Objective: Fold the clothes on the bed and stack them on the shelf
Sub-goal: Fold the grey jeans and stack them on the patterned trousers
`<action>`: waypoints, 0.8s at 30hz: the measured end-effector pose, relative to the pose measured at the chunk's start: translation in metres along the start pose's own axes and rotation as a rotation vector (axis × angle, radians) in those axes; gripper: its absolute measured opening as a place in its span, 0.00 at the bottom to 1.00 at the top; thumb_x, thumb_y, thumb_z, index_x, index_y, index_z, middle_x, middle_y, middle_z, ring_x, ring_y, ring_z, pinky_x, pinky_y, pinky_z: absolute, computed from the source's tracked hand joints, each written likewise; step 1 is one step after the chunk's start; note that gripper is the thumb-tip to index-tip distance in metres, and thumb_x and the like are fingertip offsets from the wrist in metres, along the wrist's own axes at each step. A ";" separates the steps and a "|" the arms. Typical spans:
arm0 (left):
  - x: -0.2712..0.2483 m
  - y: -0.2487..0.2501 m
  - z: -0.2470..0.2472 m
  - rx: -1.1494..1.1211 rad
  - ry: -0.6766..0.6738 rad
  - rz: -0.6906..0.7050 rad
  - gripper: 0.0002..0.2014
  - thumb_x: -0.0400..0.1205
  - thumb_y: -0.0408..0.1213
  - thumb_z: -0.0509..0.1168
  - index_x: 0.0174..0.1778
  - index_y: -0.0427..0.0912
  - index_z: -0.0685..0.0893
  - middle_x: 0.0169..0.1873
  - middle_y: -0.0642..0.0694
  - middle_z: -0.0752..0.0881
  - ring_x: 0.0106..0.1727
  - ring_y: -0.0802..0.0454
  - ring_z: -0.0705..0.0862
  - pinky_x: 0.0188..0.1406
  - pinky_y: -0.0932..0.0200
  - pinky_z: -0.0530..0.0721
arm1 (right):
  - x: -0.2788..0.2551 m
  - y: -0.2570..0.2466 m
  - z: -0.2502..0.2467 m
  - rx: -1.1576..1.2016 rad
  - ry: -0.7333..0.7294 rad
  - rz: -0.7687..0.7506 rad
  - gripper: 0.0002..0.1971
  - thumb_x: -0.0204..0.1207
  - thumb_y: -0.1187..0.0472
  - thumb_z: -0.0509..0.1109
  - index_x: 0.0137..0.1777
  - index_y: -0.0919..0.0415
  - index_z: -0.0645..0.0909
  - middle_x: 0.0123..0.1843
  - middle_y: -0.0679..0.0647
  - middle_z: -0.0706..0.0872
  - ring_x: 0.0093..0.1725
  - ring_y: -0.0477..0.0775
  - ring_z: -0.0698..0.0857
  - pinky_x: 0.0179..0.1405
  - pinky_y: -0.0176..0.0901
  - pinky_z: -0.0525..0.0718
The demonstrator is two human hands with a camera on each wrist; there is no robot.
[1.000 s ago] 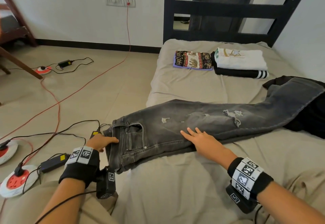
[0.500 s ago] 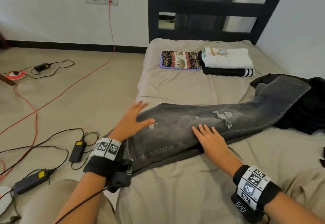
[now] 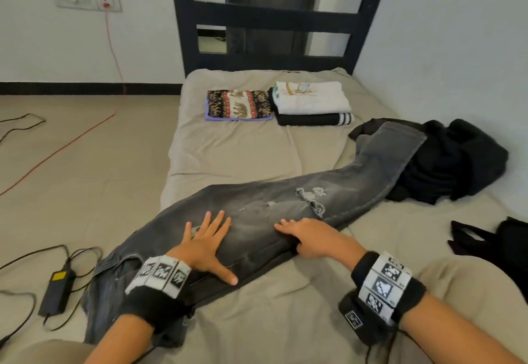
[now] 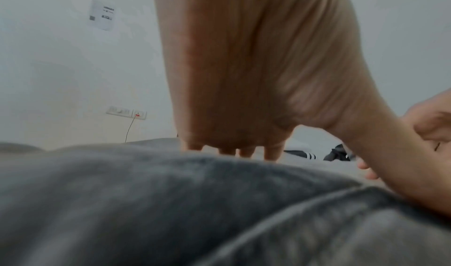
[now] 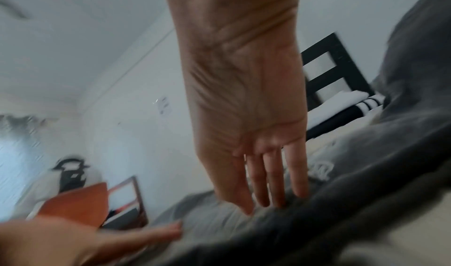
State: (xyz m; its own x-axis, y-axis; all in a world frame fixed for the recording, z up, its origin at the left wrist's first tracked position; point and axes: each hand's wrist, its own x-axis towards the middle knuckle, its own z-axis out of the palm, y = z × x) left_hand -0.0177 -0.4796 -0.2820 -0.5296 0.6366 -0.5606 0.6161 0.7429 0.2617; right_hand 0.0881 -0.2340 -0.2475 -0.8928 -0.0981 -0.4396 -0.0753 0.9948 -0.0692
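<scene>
Two hands flat on one pair of grey jeans point(image 3: 257, 215), low in the frame: left hand point(image 3: 207, 245) with fingers splayed wide, pressing near the thigh; right hand point(image 3: 311, 239) with fingers straight on the denim and thumb tucked at the near edge, gripping nothing plainly. Jeans lying lengthwise across the bed point(image 3: 228, 158), legs doubled one over the other, waistband hanging off the lower-left edge, hems reaching upper right. Best done, probably, by smoothing outward from the middle, keeping seams lined up, then bringing hems to waistband. One black heap point(image 3: 457, 163) unfolded at right centre, partly under the hems; another dark item point(image 3: 485, 240) at the right edge, kind unclear. Farther up, one patterned folded piece point(image 3: 238, 105); beside it, one stack of two point(image 3: 311, 103), white over black. No shelf in view.
</scene>
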 end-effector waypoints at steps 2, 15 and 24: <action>0.001 0.003 -0.005 -0.039 -0.010 -0.003 0.78 0.40 0.87 0.54 0.83 0.52 0.31 0.81 0.52 0.25 0.78 0.51 0.22 0.75 0.31 0.26 | -0.006 0.028 -0.021 0.285 -0.056 0.005 0.33 0.79 0.66 0.66 0.83 0.54 0.62 0.82 0.53 0.68 0.78 0.55 0.71 0.76 0.47 0.70; 0.029 0.026 -0.029 -0.121 0.059 0.013 0.71 0.46 0.90 0.46 0.79 0.54 0.28 0.78 0.62 0.27 0.76 0.61 0.25 0.80 0.35 0.34 | -0.021 0.249 -0.082 0.943 1.063 1.102 0.42 0.72 0.55 0.79 0.78 0.70 0.60 0.79 0.66 0.62 0.77 0.69 0.64 0.71 0.60 0.70; 0.037 0.026 -0.034 -0.116 -0.049 -0.036 0.66 0.47 0.90 0.49 0.71 0.60 0.21 0.75 0.65 0.24 0.76 0.61 0.23 0.80 0.34 0.37 | -0.037 0.314 -0.069 0.651 0.473 0.518 0.22 0.80 0.59 0.66 0.73 0.48 0.71 0.79 0.53 0.72 0.81 0.60 0.66 0.80 0.57 0.61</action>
State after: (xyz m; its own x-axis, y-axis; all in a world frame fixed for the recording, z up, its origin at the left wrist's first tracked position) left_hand -0.0407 -0.4296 -0.2692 -0.5192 0.6004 -0.6082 0.5242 0.7858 0.3283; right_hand 0.0668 0.0842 -0.1908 -0.8435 0.5135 -0.1578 0.5140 0.6862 -0.5148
